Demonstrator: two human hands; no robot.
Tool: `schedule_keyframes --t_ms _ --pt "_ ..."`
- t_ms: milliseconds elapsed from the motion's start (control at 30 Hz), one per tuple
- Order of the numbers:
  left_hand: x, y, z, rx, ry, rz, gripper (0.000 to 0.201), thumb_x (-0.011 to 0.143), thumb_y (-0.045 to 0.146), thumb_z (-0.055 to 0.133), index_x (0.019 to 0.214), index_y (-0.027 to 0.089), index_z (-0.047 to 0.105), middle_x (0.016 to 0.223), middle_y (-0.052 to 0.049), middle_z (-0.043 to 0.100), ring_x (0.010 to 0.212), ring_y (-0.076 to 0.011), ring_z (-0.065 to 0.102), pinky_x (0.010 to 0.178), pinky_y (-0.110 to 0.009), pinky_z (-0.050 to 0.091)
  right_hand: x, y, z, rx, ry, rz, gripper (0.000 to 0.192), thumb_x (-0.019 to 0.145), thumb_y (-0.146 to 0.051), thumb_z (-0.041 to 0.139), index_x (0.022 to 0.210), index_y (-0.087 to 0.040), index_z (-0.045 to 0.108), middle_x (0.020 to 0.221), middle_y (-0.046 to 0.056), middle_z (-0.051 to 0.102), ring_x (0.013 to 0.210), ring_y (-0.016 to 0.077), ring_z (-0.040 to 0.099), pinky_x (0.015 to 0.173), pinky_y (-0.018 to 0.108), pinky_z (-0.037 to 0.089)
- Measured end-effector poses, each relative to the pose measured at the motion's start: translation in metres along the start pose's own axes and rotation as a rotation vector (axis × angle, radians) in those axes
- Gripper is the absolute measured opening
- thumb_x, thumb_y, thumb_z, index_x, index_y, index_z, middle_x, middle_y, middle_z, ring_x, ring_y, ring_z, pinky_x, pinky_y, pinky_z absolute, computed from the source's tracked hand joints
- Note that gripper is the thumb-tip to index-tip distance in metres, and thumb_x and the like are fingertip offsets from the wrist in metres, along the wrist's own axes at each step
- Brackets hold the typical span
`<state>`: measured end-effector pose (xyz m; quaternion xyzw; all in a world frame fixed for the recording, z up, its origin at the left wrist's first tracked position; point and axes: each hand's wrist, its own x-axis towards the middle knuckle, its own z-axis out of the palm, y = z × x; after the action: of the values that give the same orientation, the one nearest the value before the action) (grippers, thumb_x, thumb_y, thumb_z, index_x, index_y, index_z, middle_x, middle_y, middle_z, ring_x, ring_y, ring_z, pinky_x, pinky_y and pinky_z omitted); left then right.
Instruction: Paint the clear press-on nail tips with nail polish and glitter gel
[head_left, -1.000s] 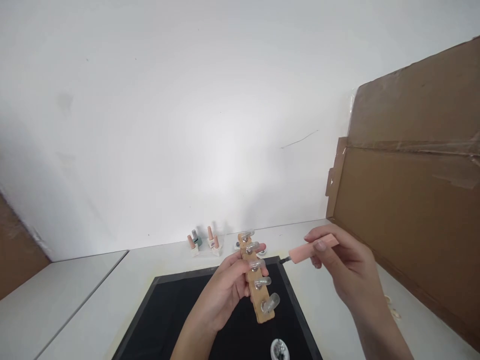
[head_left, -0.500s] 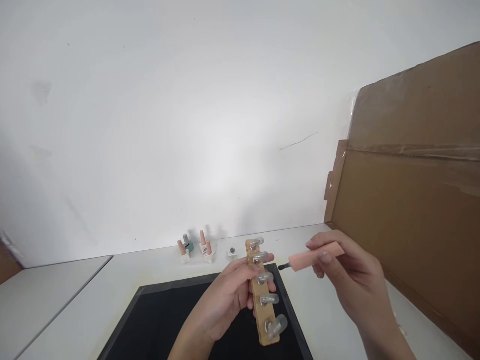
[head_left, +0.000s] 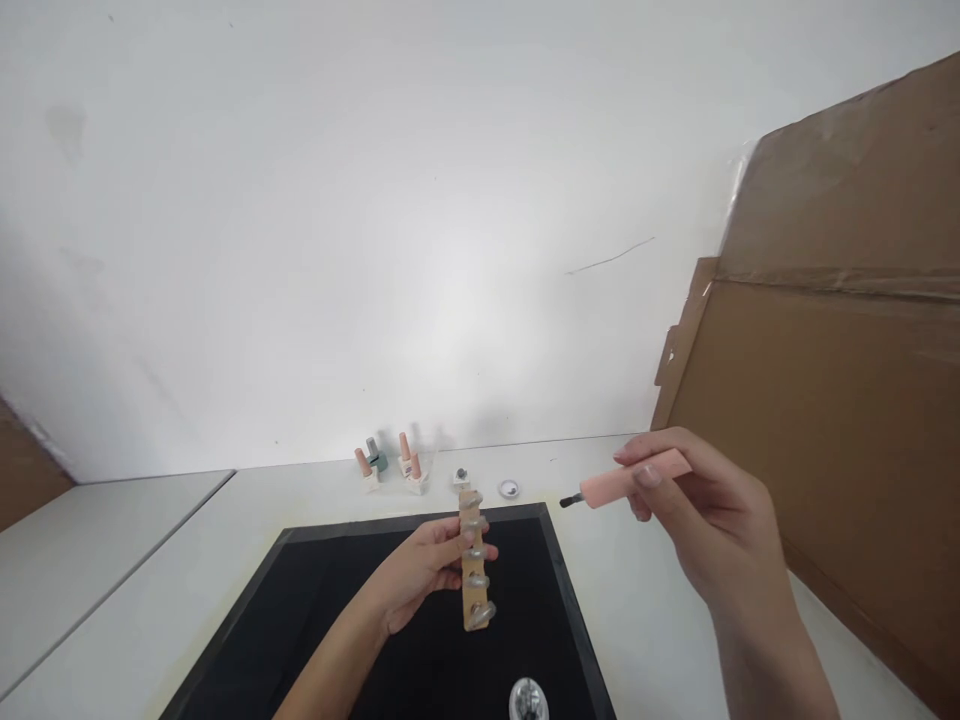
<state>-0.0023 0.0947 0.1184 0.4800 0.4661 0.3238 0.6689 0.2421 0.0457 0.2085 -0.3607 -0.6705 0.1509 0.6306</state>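
On my feed, the left hand (head_left: pixel 416 577) is low in the frame, just left of centre, closed around the middle of a wooden strip (head_left: pixel 473 597), which stands nearly vertical in my view and carries five clear nail tips (head_left: pixel 475 580) in a column. To the right of centre I have the right hand (head_left: pixel 720 515), pinching a pink cap (head_left: pixel 626 483) between thumb and fingers; its dark brush (head_left: pixel 570 500) points left, clear of the strip. A black mat (head_left: pixel 322 600) spreads across the lower frame, a shiny round object (head_left: pixel 529 699) cut off at its bottom edge. Left of centre I see three pink-capped bottles (head_left: pixel 417 472) and a teal bottle (head_left: pixel 378 461) near the wall (head_left: pixel 450 250). Just above the strip sits a small white bottle (head_left: pixel 460 482), with a round dish (head_left: pixel 509 488) to its right.
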Motion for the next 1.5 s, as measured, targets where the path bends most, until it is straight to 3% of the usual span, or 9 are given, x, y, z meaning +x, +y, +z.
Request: schedule_keyframes --t_ms 133,233,367,467,600,733,1133,1500 --pt "0.005 -0.05 -0.024 0.052 0.074 -0.075 0.043 0.065 0.047 0.082 0.089 0.014 0.07 0.075 -0.003 0.07 0.066 -0.0151 0.063 0.071 -0.03 0.046 0.002 0.011 0.01 0.015 -0.074 0.05 0.018 0.093 -0.035 0.059 0.078 -0.026 0.063 0.066 -0.001 0.074 0.057 0.0149 0.059 0.052 0.026 0.047" --pt "0.012 -0.074 -0.031 0.14 0.136 -0.094 0.032 0.073 0.04 0.079 0.086 0.012 0.069 0.069 0.001 0.065 0.062 -0.0127 0.061 0.064 -0.026 0.046 0.003 0.017 0.017 0.025 -0.106 0.076 0.019 0.093 -0.037 0.059 0.078 -0.025 0.063 0.066 0.0 0.075 0.058 0.0154 0.06 0.052 0.026 0.047" --pt "0.028 -0.09 -0.036 0.287 0.171 -0.146 0.019 0.091 0.03 0.062 0.099 0.012 0.065 0.09 -0.003 0.068 0.074 -0.0156 0.065 0.067 -0.031 0.055 0.003 0.019 0.022 0.029 -0.112 0.102 0.021 0.091 -0.039 0.061 0.075 -0.025 0.063 0.066 0.001 0.074 0.055 0.0162 0.059 0.052 0.029 0.048" --pt "0.037 -0.099 -0.04 0.355 0.219 -0.166 0.023 0.093 0.029 0.06 0.111 0.014 0.062 0.105 -0.006 0.067 0.085 -0.0187 0.067 0.072 -0.036 0.058 0.002 0.02 0.025 0.038 -0.066 0.13 0.024 0.09 -0.041 0.061 0.072 -0.025 0.063 0.064 0.001 0.074 0.058 0.0169 0.059 0.055 0.03 0.05" --pt "0.041 -0.111 -0.042 0.391 0.303 -0.147 0.023 0.093 0.028 0.061 0.11 0.013 0.063 0.104 -0.006 0.067 0.084 -0.0188 0.067 0.072 -0.035 0.058 0.003 0.024 0.025 0.018 -0.03 0.162 0.028 0.088 -0.047 0.062 0.071 -0.025 0.065 0.063 0.003 0.074 0.061 0.0193 0.061 0.053 0.031 0.049" --pt "0.04 -0.114 -0.04 0.401 0.367 -0.125 0.022 0.093 0.028 0.061 0.109 0.013 0.062 0.104 -0.006 0.067 0.084 -0.0183 0.067 0.072 -0.036 0.058 0.006 0.028 0.021 0.014 -0.023 0.165 0.029 0.087 -0.048 0.063 0.071 -0.024 0.067 0.063 0.003 0.073 0.059 0.0186 0.06 0.052 0.03 0.049" --pt "0.045 -0.111 -0.037 0.428 0.393 -0.129 0.025 0.093 0.029 0.06 0.114 0.014 0.061 0.11 -0.007 0.066 0.089 -0.02 0.067 0.075 -0.038 0.058 0.009 0.036 0.006 0.008 -0.018 0.15 0.028 0.088 -0.045 0.063 0.07 -0.024 0.064 0.063 0.003 0.074 0.054 0.0168 0.055 0.049 0.029 0.046" --pt "0.049 -0.101 -0.032 0.522 0.354 -0.172 0.03 0.093 0.029 0.06 0.119 0.015 0.06 0.119 -0.009 0.063 0.099 -0.0234 0.065 0.082 -0.043 0.056 0.01 0.037 0.003 0.001 -0.044 0.121 0.026 0.09 -0.042 0.062 0.071 -0.025 0.065 0.063 0.001 0.075 0.055 0.0152 0.055 0.047 0.025 0.046"
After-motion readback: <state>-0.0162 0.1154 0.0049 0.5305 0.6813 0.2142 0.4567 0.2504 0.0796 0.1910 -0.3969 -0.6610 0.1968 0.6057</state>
